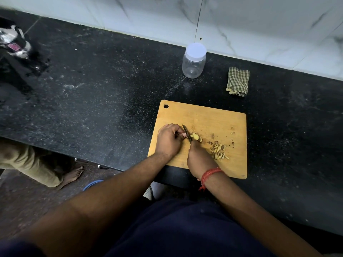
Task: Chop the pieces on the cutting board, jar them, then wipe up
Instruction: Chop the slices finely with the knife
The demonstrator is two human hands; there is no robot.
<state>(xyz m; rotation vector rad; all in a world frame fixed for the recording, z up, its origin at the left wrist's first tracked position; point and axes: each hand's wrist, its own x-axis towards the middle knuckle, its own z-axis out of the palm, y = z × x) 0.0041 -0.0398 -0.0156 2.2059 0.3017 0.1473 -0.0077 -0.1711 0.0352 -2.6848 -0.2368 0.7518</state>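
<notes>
Piece [195, 136]: mid-board [207, 117], near tabletop's front edge; small, firm, apt to roll. Left hand [168, 140] fingers pinch its end. Right hand [197, 158] grips knife [187, 133]. Chopped bits [219, 152] light, loose.

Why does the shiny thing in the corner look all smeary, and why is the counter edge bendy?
Head view: the shiny metal pot at the far left edge is blurred, while the cutting board in the middle stays sharp; the wide-angle lens bends the black counter and wall line; light falls softly and evenly, with pale sheen on the counter and no hard shadows.
</notes>
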